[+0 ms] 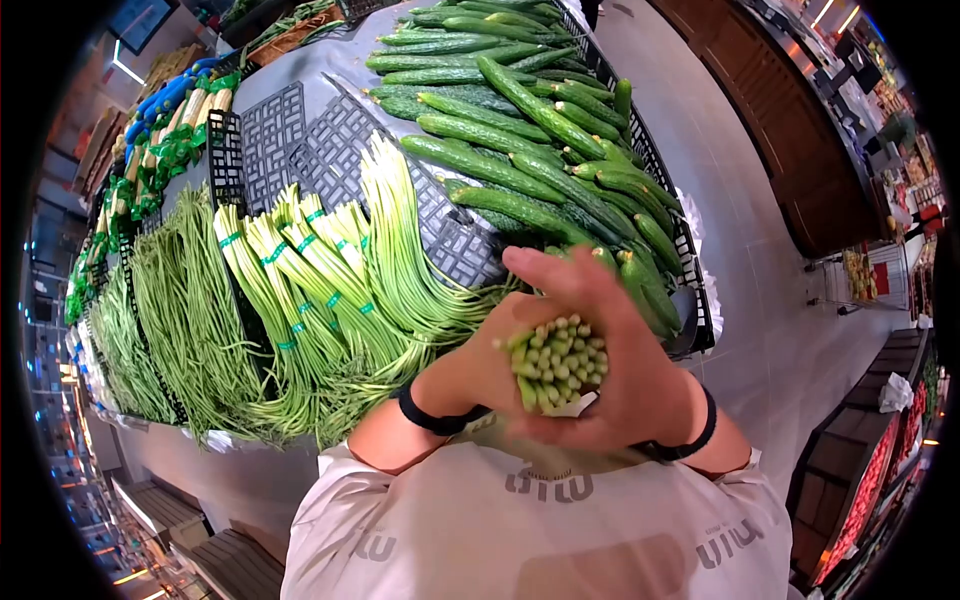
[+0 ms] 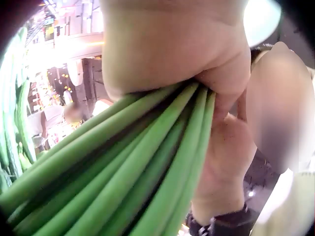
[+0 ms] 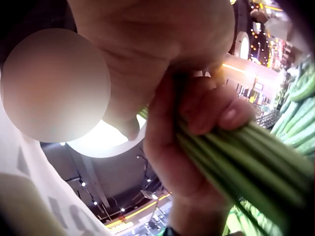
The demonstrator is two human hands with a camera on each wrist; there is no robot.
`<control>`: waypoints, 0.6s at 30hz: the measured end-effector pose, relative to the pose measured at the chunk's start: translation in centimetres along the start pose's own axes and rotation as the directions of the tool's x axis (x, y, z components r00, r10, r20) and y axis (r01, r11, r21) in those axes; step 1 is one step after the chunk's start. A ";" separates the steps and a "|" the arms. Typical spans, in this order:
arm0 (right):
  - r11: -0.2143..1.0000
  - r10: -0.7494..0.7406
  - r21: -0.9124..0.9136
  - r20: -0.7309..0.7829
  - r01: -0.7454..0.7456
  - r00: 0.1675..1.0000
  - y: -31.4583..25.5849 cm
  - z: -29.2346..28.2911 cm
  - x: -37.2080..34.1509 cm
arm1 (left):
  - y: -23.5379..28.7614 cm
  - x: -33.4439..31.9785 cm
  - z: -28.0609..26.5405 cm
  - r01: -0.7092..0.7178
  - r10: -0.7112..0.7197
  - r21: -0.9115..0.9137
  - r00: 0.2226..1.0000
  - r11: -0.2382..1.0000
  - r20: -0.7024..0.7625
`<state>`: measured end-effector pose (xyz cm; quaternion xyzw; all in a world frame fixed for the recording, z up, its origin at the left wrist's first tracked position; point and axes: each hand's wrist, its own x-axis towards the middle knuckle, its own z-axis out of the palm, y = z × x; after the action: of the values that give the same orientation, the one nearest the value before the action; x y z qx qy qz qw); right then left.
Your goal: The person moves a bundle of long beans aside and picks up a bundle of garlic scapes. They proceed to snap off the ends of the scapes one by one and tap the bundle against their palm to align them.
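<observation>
A bunch of garlic scapes (image 1: 560,365) points its pale cut ends up at the head camera. My left hand (image 1: 485,345) grips the stems from the left; the right wrist view shows its fingers (image 3: 231,113) wrapped round them. Curving round the top of the bunch from the other side is my right hand (image 1: 640,345), blurred in the head view. A small white piece (image 1: 575,405) shows at the lower edge of the cut ends. Long green stems (image 2: 113,172) run down from under the left hand in the left wrist view. Each wrist wears a black band.
Beyond the hands lie cucumbers (image 1: 520,130) in a black-edged bin. Banded bundles of garlic scapes (image 1: 310,270) and long beans (image 1: 195,300) line the stand to the left. Black plastic grating (image 1: 340,130) shows behind the bundles. A shopping cart (image 1: 870,280) stands across the aisle floor (image 1: 755,250).
</observation>
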<state>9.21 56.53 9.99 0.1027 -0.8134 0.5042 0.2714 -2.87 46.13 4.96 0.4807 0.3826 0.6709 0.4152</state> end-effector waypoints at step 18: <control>0.959 -0.155 -0.272 -0.244 0.086 0.957 0.5 0.0 -4.7 | -4.2 1.0 0.5 -0.325 0.282 0.394 0.945 0.860 0.163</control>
<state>12.88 56.30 7.11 0.0485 -0.8210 0.3856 0.4182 -1.80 48.60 1.54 0.6450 0.4147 0.6061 0.2111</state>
